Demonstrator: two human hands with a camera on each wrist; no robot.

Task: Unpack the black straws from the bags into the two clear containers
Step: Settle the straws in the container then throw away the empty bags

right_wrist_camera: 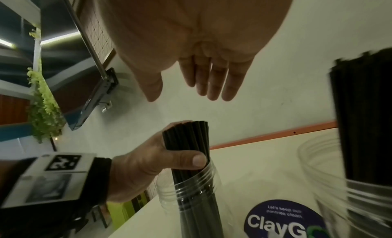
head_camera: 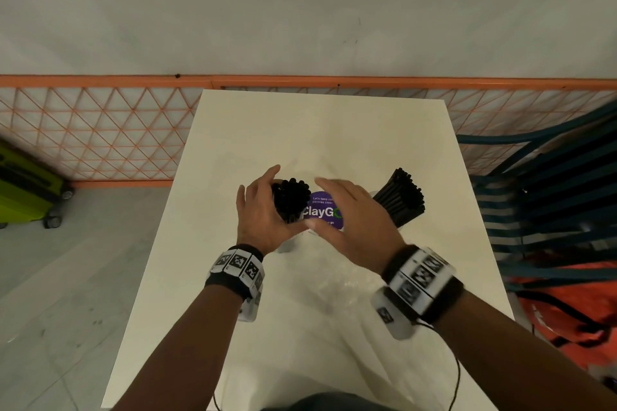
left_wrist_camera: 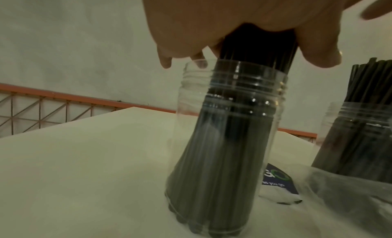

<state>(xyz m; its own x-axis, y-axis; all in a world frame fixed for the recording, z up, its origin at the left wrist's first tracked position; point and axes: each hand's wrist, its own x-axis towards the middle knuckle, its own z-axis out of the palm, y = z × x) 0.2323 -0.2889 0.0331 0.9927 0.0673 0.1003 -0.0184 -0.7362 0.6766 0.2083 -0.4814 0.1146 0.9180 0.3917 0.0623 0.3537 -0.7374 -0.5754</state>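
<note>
My left hand (head_camera: 277, 200) grips a bundle of black straws (head_camera: 292, 193) standing in the left clear container (left_wrist_camera: 229, 124); its thumb (right_wrist_camera: 191, 159) wraps the bundle just above the threaded rim. The straws' lower ends fan out against the container's bottom. My right hand (head_camera: 334, 207) hovers open beside it, over a purple ClayGo sticker (head_camera: 322, 210), fingers (right_wrist_camera: 212, 84) straight and holding nothing. The second clear container (right_wrist_camera: 328, 174) stands to the right, holding a leaning bundle of black straws (head_camera: 400, 200). A crumpled clear bag (head_camera: 337, 290) lies near my wrists.
The white table (head_camera: 300, 130) backs onto an orange lattice fence (head_camera: 100, 133) and a pale wall. A green wheeled case (head_camera: 23, 190) stands on the floor to the left. Stacked blue chairs (head_camera: 551, 193) and orange fabric (head_camera: 567, 310) crowd the right side.
</note>
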